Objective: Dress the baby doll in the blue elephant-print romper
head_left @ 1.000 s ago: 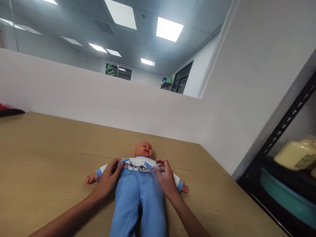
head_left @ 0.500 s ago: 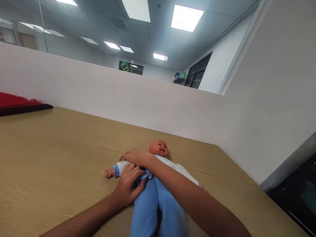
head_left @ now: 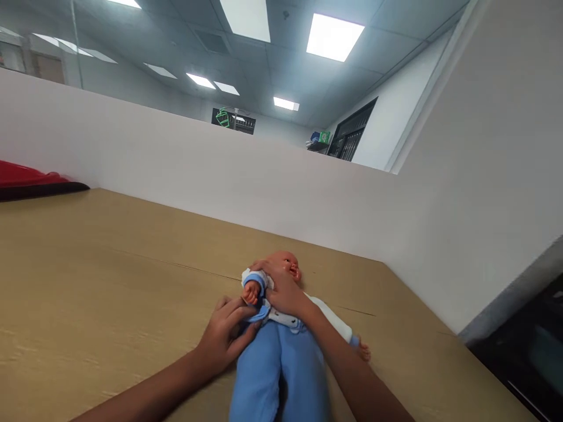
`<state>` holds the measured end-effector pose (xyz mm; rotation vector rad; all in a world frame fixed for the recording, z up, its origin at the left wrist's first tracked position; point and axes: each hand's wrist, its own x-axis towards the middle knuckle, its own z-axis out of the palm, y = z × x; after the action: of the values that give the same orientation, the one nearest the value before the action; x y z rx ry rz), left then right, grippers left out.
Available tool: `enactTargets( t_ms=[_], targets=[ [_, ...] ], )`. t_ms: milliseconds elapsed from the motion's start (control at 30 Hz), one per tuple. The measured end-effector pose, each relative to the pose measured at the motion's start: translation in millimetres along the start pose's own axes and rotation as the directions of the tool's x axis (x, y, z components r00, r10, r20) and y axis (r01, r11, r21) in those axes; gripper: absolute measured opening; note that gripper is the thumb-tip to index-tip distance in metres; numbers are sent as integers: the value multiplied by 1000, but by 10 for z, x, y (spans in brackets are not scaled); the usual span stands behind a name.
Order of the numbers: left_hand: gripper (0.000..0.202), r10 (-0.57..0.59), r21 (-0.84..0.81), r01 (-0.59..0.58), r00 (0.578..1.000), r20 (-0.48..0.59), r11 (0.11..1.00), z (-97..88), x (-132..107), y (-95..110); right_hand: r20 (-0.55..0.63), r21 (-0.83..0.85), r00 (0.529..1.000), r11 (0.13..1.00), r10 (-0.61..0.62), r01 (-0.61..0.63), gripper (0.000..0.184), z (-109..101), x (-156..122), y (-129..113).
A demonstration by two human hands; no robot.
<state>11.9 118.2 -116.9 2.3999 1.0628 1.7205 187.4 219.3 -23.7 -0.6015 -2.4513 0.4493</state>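
A baby doll [head_left: 289, 261] lies on its back, dressed in a white top with blue cuffs and blue trousers [head_left: 264, 369]. My left hand [head_left: 226, 328] is at the doll's waist, its thumb and fingers closed on the blue edge of the top [head_left: 260, 315]. Across the doll's chest reaches my right hand [head_left: 284, 287], closed around the white sleeve of one bent arm; its fingertips are partly hidden. That arm's small fist [head_left: 251, 292] points toward me, just above my left fingers. The doll's other arm [head_left: 361, 350] lies stretched out beyond my right forearm.
The doll rests on a tan tabletop [head_left: 109, 281] with a thin seam across it. A low white wall [head_left: 211, 170] borders the far side, with glass above. At the far left is a red item with a black edge [head_left: 39, 190]. A dark object [head_left: 528, 346] stands at the right.
The doll's arm, stretched out to the left before, is now bent up over its chest. My right hand has shifted right with the sleeve; my left hand has stayed at the waist.
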Motion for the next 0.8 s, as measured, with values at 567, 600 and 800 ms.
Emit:
enactTargets(
  t_ms=[567,600,800],
  targets=[
    [10,-203,-2,205,972,-119,979,-206,217,93,-11,45,999,999,-31,31,45,87,-191,204],
    [16,-294,-36,292,950,-105,956,-213,236,122,-2,42,999,998,-38,38,44,87,-183,216],
    [40,-588,-197,576,809,-3,794,-264,354,232,2,59,999,998,-34,34,31,117,-134,325]
  ],
)
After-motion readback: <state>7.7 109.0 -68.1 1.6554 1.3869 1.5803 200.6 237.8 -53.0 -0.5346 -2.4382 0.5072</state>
